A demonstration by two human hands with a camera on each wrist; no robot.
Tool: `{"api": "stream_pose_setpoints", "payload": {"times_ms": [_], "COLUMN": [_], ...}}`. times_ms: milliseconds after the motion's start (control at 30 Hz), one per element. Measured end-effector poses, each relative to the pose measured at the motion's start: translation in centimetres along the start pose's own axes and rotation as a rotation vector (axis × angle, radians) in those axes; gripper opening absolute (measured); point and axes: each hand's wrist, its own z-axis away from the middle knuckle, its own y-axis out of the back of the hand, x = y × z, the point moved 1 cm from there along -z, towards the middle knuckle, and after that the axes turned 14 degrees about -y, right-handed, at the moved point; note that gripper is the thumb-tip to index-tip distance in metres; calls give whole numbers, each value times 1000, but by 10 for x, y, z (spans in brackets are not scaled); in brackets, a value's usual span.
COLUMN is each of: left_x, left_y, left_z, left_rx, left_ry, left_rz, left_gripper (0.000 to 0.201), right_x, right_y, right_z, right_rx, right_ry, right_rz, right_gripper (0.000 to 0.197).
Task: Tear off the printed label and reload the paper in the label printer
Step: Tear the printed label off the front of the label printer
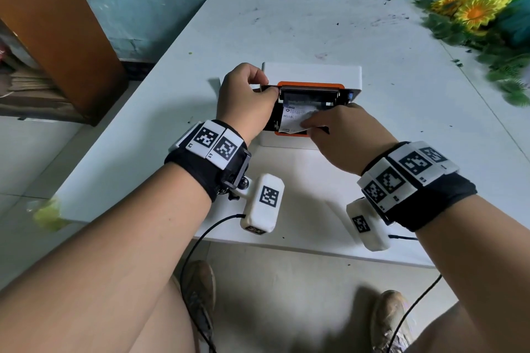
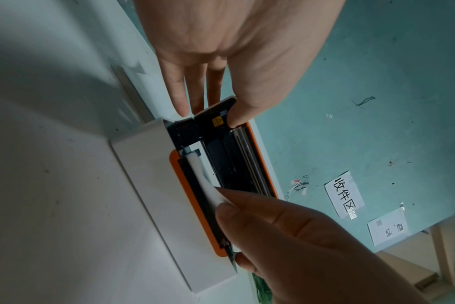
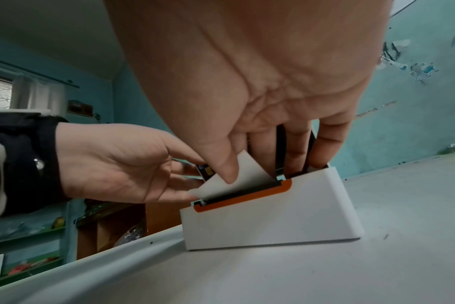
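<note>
A white label printer (image 1: 312, 73) with orange trim stands mid-table, its lid (image 1: 309, 92) swung open. My left hand (image 1: 268, 84) pinches the lid's left end: in the left wrist view the thumb (image 2: 234, 119) presses the black inner corner and the fingers lie behind it. A printed label paper (image 1: 295, 119) sticks up out of the printer's front slot. My right hand (image 1: 308, 125) pinches that paper; in the right wrist view the thumb (image 3: 227, 170) lies on the blank side of the paper (image 3: 249, 174) and the fingers reach inside the printer (image 3: 273, 216).
The white table (image 1: 315, 26) carries artificial sunflowers (image 1: 476, 11) at its back right corner. A brown wooden panel (image 1: 57, 23) stands left of the table. The table's near edge runs just behind my wrists. Paper notices (image 2: 343, 193) stick to the teal wall.
</note>
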Motion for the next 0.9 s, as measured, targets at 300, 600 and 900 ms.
{"api": "stream_pose_setpoints", "payload": {"times_ms": [300, 600, 900], "left_x": [3, 4, 5], "left_y": [0, -1, 0], "left_z": [1, 0, 1], "left_rx": [-29, -33, -26], "left_ry": [-2, 0, 15], "left_rz": [-13, -17, -12], "left_gripper": [22, 25, 31], "right_x": [1, 2, 1], "right_y": [5, 10, 16], "right_z": [4, 7, 17], "right_rx": [-12, -25, -56], "right_ry": [-16, -9, -4], "right_rz": [-44, -41, -23], "right_gripper": [28, 27, 25]}}
